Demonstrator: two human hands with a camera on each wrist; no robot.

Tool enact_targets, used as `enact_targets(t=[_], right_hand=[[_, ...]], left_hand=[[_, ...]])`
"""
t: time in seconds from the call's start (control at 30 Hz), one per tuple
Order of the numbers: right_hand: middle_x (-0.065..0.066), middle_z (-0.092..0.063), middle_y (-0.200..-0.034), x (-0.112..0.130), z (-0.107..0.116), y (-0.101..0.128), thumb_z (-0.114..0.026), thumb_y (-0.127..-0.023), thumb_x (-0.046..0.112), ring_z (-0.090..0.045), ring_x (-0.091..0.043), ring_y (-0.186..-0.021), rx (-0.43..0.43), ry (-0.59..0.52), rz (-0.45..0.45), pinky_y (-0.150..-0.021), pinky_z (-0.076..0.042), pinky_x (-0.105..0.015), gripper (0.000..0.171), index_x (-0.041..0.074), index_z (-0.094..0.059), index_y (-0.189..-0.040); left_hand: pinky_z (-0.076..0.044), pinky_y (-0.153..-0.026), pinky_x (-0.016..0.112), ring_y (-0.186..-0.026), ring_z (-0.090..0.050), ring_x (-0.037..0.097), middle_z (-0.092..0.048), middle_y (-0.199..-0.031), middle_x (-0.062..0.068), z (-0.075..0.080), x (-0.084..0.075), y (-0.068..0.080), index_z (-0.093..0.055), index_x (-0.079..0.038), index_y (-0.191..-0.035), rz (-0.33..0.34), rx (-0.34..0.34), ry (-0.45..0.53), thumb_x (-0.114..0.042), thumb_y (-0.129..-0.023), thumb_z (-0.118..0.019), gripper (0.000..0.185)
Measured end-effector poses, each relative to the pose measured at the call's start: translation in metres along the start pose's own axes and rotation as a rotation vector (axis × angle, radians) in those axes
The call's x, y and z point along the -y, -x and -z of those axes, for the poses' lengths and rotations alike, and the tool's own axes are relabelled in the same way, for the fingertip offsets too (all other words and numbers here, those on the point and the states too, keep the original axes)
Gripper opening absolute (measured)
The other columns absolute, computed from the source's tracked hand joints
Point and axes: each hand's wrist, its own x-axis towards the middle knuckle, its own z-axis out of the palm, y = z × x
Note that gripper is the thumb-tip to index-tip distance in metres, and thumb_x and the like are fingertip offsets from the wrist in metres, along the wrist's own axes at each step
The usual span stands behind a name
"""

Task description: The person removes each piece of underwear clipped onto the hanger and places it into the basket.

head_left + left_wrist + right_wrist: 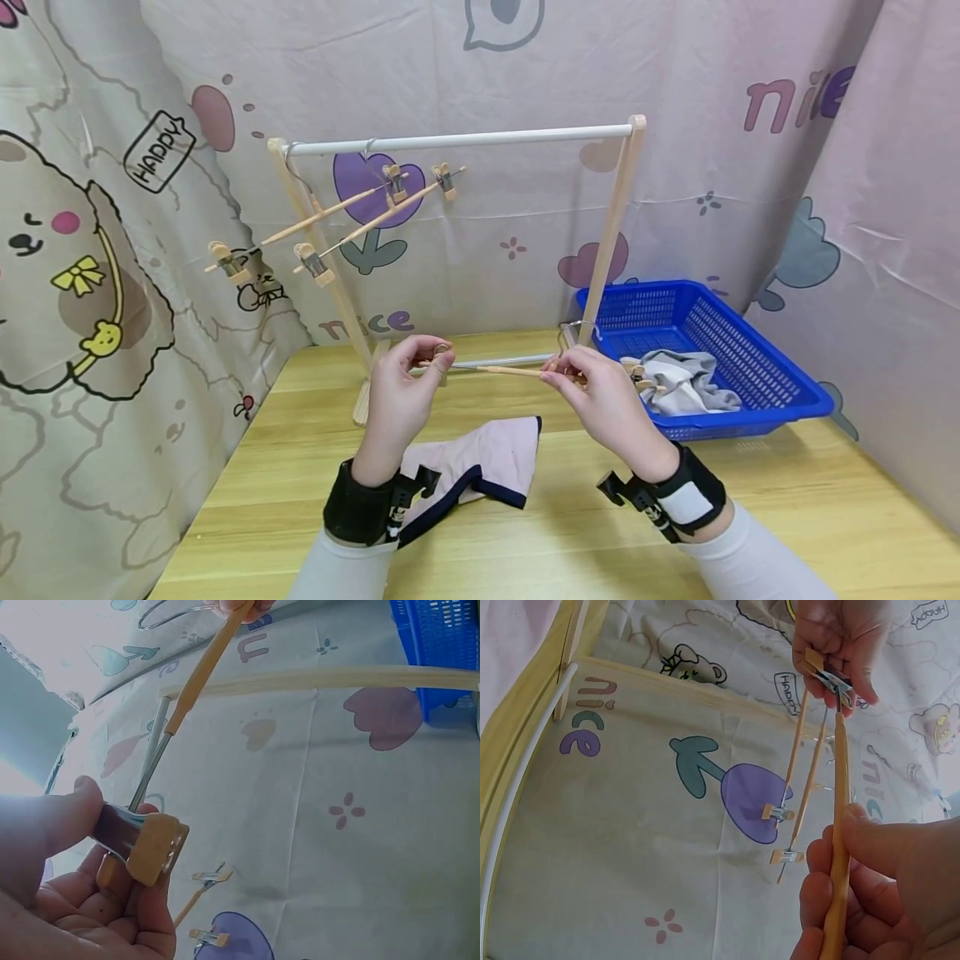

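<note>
While the left hand (401,387) pinches the wooden clip with its metal spring (146,844) at one end of a slim wooden clip hanger (510,370), the right hand (600,396) grips the bar near its middle, so the hanger lies level in the air between them, above the pale wooden desk (600,517). Holding it at two places seems meant to steady the bar (the left thumb and fingers look set to squeeze the clip). A pink folded garment with dark blue trim (487,462) lies on the desk just below the hands. Behind stands a small wooden drying rack with a white rail (457,140), carrying two more wooden clip hangers (360,212). A blue plastic basket (750,350) holding grey cloth (686,383) sits to the right.

The hanger's wire hook and far clip are partly hidden behind the right hand, and I cannot tell whether the pinched clip is open.
</note>
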Motion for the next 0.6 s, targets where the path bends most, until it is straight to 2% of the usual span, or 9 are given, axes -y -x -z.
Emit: enact_targets(t=[0.13, 0.27, 0.47, 0.6], right_hand=[[0.0, -0.071, -0.095, 0.0013, 0.0007, 0.0001, -0.073, -0.097, 0.018, -0.055, -0.013, -0.078, -0.002, -0.004, -0.002, -0.068, -0.044, -0.026, 0.009, 0.014, -0.071, -0.089], [-0.001, -0.072, -0.096, 0.0014, 0.0012, -0.0001, -0.073, -0.097, 0.017, -0.056, -0.014, -0.08, -0.001, -0.009, -0.009, -0.069, -0.044, -0.027, 0.009, 0.014, -0.071, -0.089], [-0.001, -0.073, -0.097, -0.0003, 0.0016, -0.0017, -0.074, -0.096, 0.018, -0.058, -0.014, -0.081, -0.001, -0.016, -0.006, -0.069, -0.046, -0.027, 0.008, 0.013, -0.072, -0.09], [0.0, -0.073, -0.097, -0.0015, 0.0019, -0.0019, -0.075, -0.096, 0.017, -0.058, -0.013, -0.079, -0.004, -0.015, 0.018, -0.068, -0.046, -0.026, 0.006, 0.014, -0.073, -0.091]], left_hand=[[-0.052, -0.076, 0.025, -0.093, -0.064, 0.022, -0.072, -0.1, 0.014, 0.0013, -0.0009, 0.0004, -0.073, 0.0, -0.106, -0.003, 0.013, -0.009, -0.008, -0.094, -0.076, 0.015], [-0.053, -0.081, 0.032, -0.096, -0.064, 0.025, -0.071, -0.103, 0.013, 0.0027, -0.0019, 0.0004, -0.071, 0.0, -0.11, 0.0, 0.051, -0.036, -0.009, -0.096, -0.074, 0.017], [-0.051, -0.092, 0.041, -0.101, -0.061, 0.028, -0.066, -0.108, 0.014, 0.0047, -0.004, 0.0005, -0.065, 0.001, -0.115, -0.008, 0.125, -0.082, -0.012, -0.1, -0.067, 0.019], [-0.05, -0.092, 0.041, -0.105, -0.057, 0.028, -0.059, -0.111, 0.013, 0.0061, -0.0037, 0.0022, -0.058, -0.001, -0.117, -0.015, 0.198, -0.132, -0.017, -0.106, -0.058, 0.02]])
